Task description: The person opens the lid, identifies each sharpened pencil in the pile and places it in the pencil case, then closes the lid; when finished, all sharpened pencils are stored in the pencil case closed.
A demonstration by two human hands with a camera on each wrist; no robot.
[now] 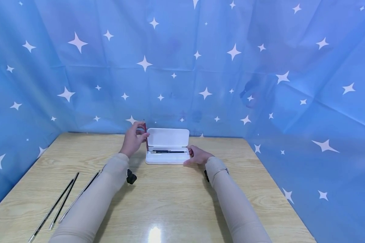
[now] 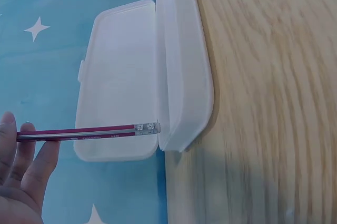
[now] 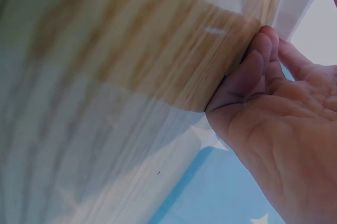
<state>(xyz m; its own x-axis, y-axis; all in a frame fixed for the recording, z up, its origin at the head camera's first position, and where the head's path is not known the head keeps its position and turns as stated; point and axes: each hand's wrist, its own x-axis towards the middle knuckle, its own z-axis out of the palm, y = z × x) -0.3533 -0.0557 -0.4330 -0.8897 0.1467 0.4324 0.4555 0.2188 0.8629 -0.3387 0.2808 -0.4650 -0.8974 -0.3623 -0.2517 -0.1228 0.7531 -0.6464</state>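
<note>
An open white case [image 1: 167, 160] stands on the table with its lid [image 1: 168, 137] raised at the back; at least one dark pen or pencil [image 1: 167, 152] lies inside. My left hand [image 1: 133, 140] pinches a red pencil [image 1: 146, 140] between thumb and fingers at the case's left end. In the left wrist view, the hand [image 2: 26, 182] holds the pencil [image 2: 100, 133] by its far end, and the eraser end is at the case's edge [image 2: 189, 76]. My right hand [image 1: 198, 156] grips the right end of the case; in the right wrist view its fingers [image 3: 258, 66] are curled low by the tabletop.
Several dark, slim pencils or pens [image 1: 53, 209] lie slanted on the wooden table [image 1: 164, 202] at the left, one partly behind the left sleeve [image 1: 94, 199]. A blue curtain with white stars [image 1: 182, 67] hangs behind the table and at both sides.
</note>
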